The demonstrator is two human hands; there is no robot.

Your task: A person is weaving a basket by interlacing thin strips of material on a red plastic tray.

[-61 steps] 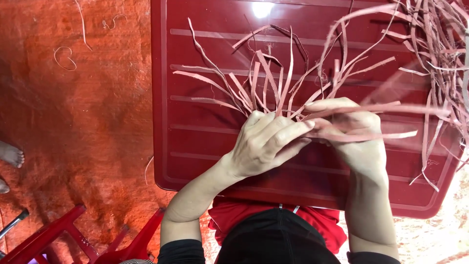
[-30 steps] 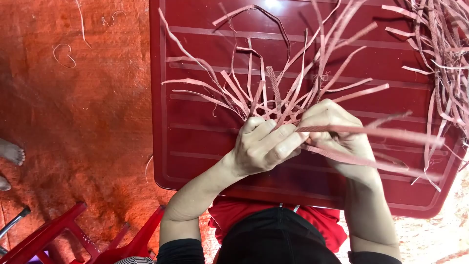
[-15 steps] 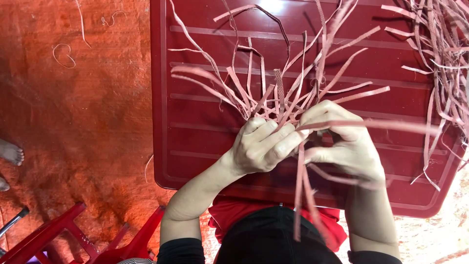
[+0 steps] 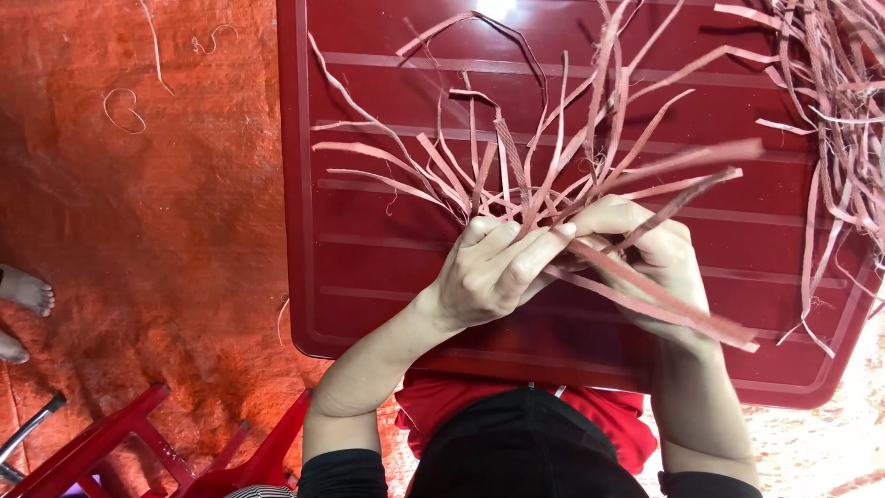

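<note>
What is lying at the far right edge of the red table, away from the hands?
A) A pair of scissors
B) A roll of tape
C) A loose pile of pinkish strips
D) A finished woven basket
C: a loose pile of pinkish strips lies tangled at the right edge of the red table, apart from the fanned bundle of strips that the left hand and right hand grip.

no packages, labels, signs or screens in view
</note>
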